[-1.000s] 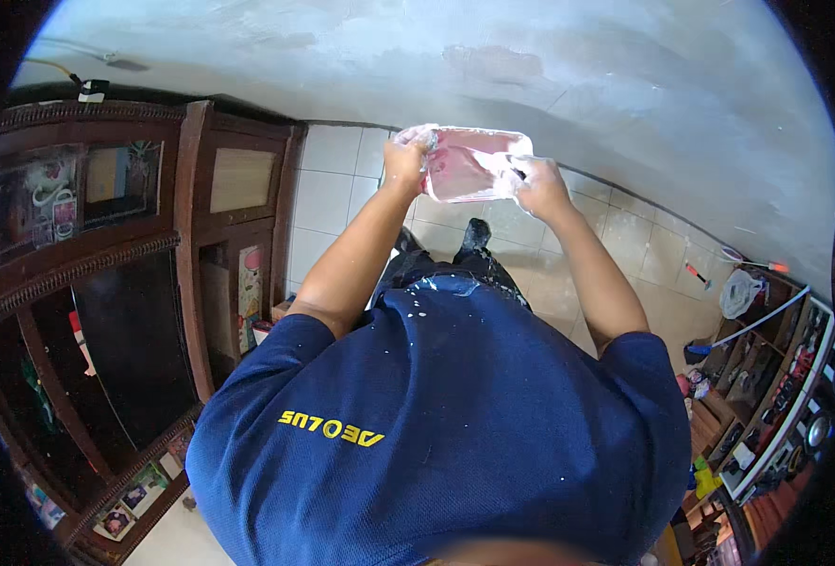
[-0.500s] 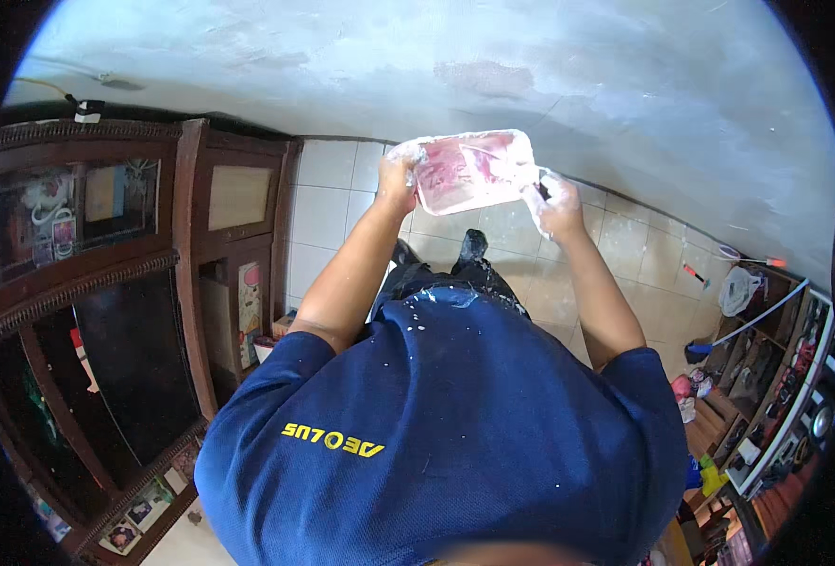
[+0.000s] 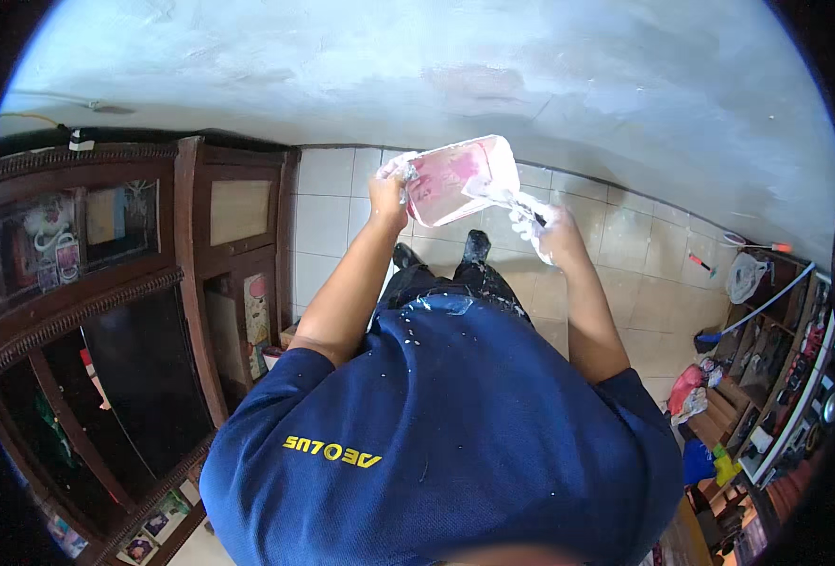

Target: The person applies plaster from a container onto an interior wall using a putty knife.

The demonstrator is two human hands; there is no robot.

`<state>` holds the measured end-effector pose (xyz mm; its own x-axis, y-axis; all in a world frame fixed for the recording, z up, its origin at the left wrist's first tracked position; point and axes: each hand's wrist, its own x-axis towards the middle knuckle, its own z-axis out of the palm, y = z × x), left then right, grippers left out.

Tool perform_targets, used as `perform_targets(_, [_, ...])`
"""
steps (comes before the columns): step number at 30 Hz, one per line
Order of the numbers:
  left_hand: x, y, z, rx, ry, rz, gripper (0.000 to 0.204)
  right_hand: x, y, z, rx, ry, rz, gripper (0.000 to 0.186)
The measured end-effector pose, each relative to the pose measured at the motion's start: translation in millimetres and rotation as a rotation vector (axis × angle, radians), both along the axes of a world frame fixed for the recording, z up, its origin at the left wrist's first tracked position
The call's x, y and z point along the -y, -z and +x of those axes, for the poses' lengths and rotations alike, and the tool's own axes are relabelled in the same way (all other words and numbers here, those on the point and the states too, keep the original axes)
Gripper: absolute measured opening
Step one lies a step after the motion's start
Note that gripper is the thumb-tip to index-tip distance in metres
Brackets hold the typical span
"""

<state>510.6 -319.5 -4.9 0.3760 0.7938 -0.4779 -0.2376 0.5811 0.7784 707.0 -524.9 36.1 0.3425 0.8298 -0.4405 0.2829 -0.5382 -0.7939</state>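
Observation:
A pinkish plastic tub (image 3: pixel 441 201) with white paste smeared on its rim and walls is tilted so that its inside faces me. My left hand (image 3: pixel 391 191), spotted with white, is closed around the tub's left side. In my right hand (image 3: pixel 554 234) is a paste-covered putty knife (image 3: pixel 501 195); my fingers are wrapped round its dark handle. The blade end reaches over the tub's right rim into the inside. White paste coats my right fingers too.
Ahead stands a patchy grey-white wall (image 3: pixel 342 85). A dark wooden cabinet (image 3: pixel 191 283) lines the left. Pale floor tiles (image 3: pixel 625 241) lie below, with a small red-tipped tool (image 3: pixel 701 264) on them. At right are a plastic bag (image 3: pixel 744 276) and a loaded shelf (image 3: pixel 767 368).
My right hand has moved slightly down and right, drawing the putty knife back toward the tub's right edge. The tub has shifted a little left and turned in my left hand.

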Motion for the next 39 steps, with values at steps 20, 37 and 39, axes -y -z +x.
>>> perform_targets(20, [3, 36, -11, 0.064, 0.093, -0.128, 0.042, -11, 79, -27, -0.891, 0.818, 0.441, 0.061])
perform_targets(37, [-24, 47, -49, 0.078, 0.026, -0.185, 0.049, -111, 183, 32, -1.238, 0.971, 0.790, 0.028])
perform_targets(39, [-23, 50, -65, 0.058, 0.040, -0.168, 0.047, -137, 187, 36, -1.147, 1.071, 0.840, 0.021])
